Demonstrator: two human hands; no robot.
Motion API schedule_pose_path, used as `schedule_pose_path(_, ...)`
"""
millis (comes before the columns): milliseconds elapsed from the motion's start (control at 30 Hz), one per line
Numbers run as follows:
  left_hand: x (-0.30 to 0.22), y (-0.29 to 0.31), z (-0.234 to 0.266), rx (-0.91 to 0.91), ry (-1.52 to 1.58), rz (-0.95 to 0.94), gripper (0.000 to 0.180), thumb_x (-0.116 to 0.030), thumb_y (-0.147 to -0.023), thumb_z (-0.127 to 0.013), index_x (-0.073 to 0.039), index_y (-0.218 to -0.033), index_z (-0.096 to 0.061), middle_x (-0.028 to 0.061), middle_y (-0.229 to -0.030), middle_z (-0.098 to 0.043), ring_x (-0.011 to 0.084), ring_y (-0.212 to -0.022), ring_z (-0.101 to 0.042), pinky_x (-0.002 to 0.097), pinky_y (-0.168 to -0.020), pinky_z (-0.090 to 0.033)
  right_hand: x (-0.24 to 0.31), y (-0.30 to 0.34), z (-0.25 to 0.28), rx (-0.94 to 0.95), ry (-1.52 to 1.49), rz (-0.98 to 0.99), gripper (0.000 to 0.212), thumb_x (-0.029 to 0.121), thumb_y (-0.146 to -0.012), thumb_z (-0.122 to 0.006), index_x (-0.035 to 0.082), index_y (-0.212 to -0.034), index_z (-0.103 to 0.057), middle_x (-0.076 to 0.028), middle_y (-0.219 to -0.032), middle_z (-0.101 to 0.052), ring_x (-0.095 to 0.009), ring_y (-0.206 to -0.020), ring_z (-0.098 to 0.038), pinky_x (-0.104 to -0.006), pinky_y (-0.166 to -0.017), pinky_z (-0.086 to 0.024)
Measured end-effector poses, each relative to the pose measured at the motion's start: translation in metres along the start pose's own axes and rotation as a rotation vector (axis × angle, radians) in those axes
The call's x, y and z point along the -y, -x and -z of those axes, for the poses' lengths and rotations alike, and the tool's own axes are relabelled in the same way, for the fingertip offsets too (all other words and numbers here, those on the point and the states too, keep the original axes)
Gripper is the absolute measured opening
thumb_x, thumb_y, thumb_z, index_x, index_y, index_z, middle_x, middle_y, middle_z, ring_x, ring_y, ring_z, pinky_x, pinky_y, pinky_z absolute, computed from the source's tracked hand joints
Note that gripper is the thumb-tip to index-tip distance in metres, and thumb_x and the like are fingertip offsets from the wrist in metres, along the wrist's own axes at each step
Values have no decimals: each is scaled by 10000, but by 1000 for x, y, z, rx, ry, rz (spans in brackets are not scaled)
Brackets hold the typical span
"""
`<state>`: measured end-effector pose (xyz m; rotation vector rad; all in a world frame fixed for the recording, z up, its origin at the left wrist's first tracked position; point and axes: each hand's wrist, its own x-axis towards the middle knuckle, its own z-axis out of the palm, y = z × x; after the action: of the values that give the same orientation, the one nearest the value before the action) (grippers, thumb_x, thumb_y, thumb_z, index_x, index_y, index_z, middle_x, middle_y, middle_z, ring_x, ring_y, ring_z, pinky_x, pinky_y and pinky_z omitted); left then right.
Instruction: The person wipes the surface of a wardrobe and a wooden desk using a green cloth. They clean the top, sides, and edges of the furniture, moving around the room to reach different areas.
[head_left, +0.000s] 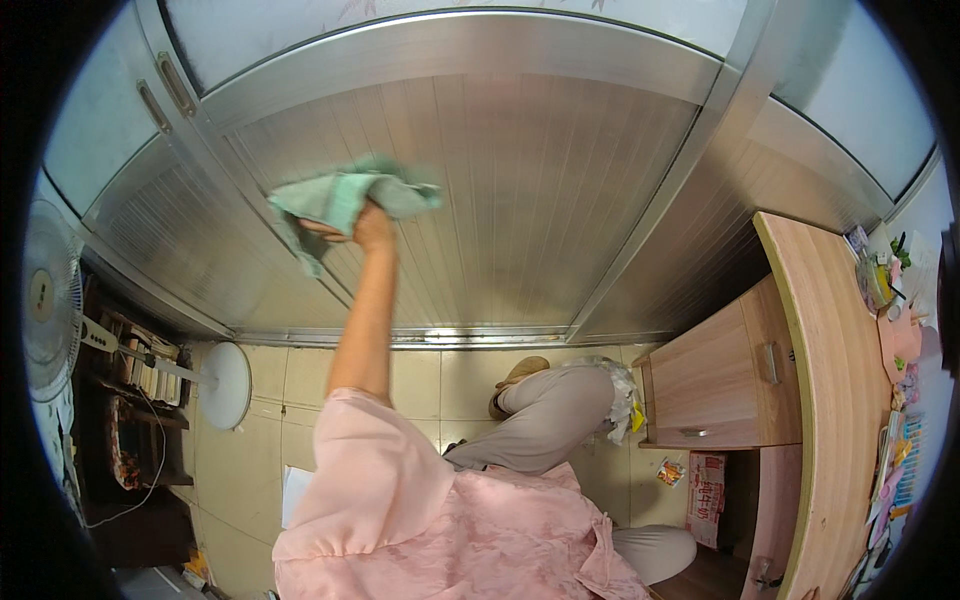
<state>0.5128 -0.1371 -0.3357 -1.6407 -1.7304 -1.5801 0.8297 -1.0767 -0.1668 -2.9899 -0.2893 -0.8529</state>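
Observation:
My left arm, in a pink short sleeve, reaches forward to a ribbed metal door panel (520, 200). The left hand (372, 230) is closed on a pale green cloth (340, 197), bunched round the fingers with its ends hanging loose. The cloth lies over the left part of the panel and seems to touch it; its edges are smeared by motion. Part of the fingers is hidden behind the folds. My right hand does not show.
At the left stand a fan (45, 290) with a round white base (225, 386) and a dark shelf of books (155, 375). A wooden desk (830, 370) with drawers fills the right, small items along its far edge. A red-and-white carton (706, 495) stands on the tiled floor below.

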Motion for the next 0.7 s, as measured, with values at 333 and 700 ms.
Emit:
schedule_pose_path(333, -71, 153, 3, 564, 605, 1044, 371, -330, -976, -425, -44, -1190, -525, 98, -1223, -564, 239, -1109, -533, 363, -898, -435, 11, -5, 9, 7, 63, 29, 374, 323, -954, -530, 9, -1097, -675, -197, -1035, -669, -333, -938, -624, -357, -868, -504)
schedule_pose_path(700, 74, 45, -8, -451, 934, 1079, 582, -444, -901, -532, 16, -1257, -515, 143, -1321, -513, 293, -1072, -564, 399, -884, -479, 16, -7, 8, 49, 59, 22, 395, 332, -952, -537, -4, -1116, -662, -212, -1066, -659, -321, -1004, -616, -344, -918, -483)
